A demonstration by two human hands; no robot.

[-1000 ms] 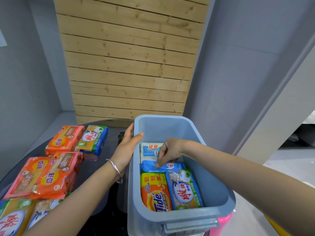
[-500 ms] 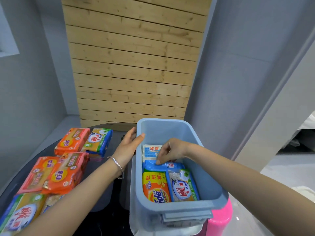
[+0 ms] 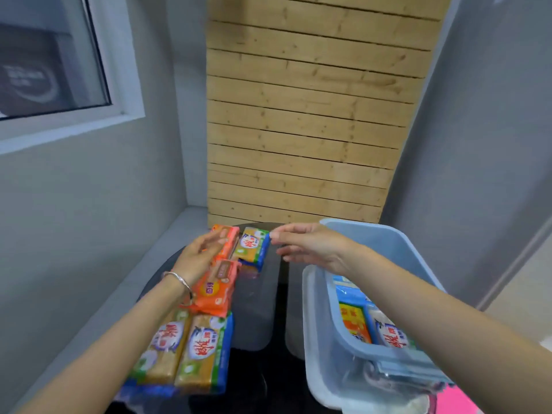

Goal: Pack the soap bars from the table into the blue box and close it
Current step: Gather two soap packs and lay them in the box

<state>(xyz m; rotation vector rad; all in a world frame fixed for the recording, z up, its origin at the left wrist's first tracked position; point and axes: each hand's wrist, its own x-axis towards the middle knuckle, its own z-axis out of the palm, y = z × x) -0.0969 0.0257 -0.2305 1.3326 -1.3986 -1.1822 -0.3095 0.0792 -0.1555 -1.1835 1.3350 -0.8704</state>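
The blue box (image 3: 397, 252) stands at the right with several wrapped soap bars (image 3: 388, 336) lying inside. On the dark table (image 3: 257, 297) lie more packs: an orange pack (image 3: 227, 242) and a yellow-blue pack (image 3: 252, 246) at the far end, another orange pack (image 3: 213, 289) nearer, and two yellow-blue packs (image 3: 185, 351) closest to me. My left hand (image 3: 200, 253) hovers with fingers apart over the far orange pack. My right hand (image 3: 310, 245) reaches left out of the box, open, its fingertips at the far yellow-blue pack's edge.
A translucent lid or tray (image 3: 310, 330) leans against the box's left side. A pink object (image 3: 457, 403) shows under the box at the bottom right. Wooden slats (image 3: 298, 130) and grey walls stand behind the table, and a window (image 3: 53, 64) is at the left.
My right hand has come out of the box and swung left towards the far packs. My left hand left the box's rim and moved over the orange pack. The view turned left.
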